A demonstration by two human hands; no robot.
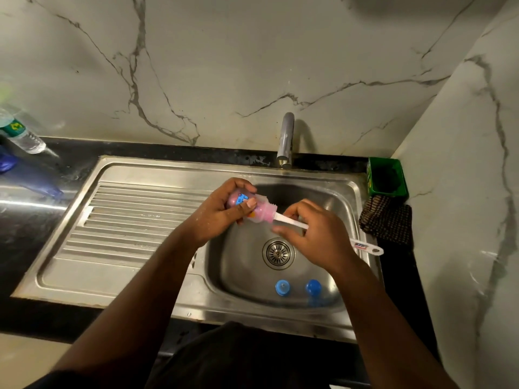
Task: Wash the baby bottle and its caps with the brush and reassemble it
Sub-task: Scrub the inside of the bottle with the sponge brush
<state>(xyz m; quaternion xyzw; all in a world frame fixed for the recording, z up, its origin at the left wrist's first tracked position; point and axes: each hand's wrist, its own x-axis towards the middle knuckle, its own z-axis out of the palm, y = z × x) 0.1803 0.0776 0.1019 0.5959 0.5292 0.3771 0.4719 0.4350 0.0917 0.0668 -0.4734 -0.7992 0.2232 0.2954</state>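
Your left hand (222,211) is gripping the pink baby bottle (247,206), fingers curled round its body, holding it tilted over the sink (168,175) with its mouth pointing toward your right hand (314,234). That hand is pinching the white brush (289,221) by its handle, the head pushed inside the bottle. Below your right hand, two blue caps, one lighter (282,287) and one darker (313,286), are lying in the basin.
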